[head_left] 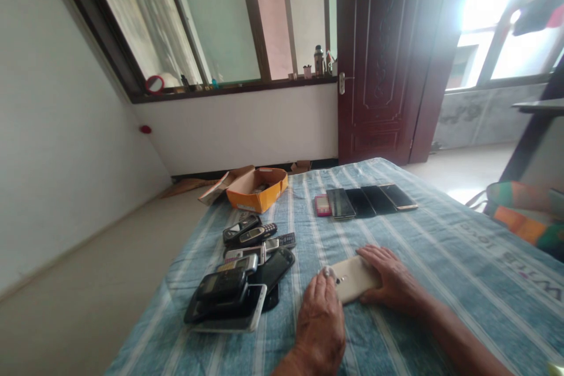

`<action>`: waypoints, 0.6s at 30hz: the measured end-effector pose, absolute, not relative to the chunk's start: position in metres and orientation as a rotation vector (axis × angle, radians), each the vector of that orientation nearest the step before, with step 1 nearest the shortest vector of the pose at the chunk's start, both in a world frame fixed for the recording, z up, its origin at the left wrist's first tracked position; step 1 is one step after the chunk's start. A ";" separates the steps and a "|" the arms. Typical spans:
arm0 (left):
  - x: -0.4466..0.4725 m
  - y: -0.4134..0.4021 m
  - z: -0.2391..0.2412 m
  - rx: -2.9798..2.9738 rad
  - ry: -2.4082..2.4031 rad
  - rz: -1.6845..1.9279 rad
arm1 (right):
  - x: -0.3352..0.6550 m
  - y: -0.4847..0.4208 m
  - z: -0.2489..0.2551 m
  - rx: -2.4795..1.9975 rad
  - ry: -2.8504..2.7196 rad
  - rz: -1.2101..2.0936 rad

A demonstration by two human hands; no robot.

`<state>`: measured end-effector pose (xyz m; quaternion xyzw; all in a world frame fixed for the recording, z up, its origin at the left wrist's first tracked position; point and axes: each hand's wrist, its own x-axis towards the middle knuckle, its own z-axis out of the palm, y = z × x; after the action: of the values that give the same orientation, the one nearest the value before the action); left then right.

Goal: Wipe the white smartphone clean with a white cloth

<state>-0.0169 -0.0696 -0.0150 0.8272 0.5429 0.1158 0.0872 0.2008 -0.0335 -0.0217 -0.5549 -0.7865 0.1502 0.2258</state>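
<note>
A gold-white smartphone [352, 282] lies back side up on the striped blue bedsheet, its camera end toward the left. My right hand [392, 279] grips its right end, with the thumb along the near edge and the fingers over the far edge. My left hand [321, 311] is closed at the camera end, fingers pressed together. A small whitish-grey wad [326, 272] shows at its fingertips; I cannot make out what it is. To the left lies a pile of old mobile phones [224, 285], with a white-edged smartphone [233, 311] at its bottom.
An open orange cardboard box [258, 197] stands at the bed's far left edge. Several dark-screened smartphones [374, 200] lie in a row beyond my hands, beside a small pink-edged item [323, 205]. A dark red door [381, 59] and a windowsill [247, 89] are behind.
</note>
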 end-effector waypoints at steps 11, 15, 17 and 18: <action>-0.012 -0.057 -0.002 2.458 1.549 0.662 | 0.190 -0.042 -0.025 -1.516 -2.129 0.194; -0.012 -0.060 -0.009 2.479 1.522 0.708 | 0.186 -0.045 -0.028 -1.525 -2.080 0.140; -0.015 -0.061 -0.018 2.511 1.504 0.731 | 0.184 -0.047 -0.029 -1.541 -2.044 0.121; -0.016 -0.061 -0.023 2.538 1.481 0.733 | 0.182 -0.047 -0.031 -1.552 -2.025 0.114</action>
<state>-0.0165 -0.0612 -0.0231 0.8366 0.4884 0.2417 0.0566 0.1824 -0.0475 -0.0307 -0.5816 -0.7590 0.0427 0.2895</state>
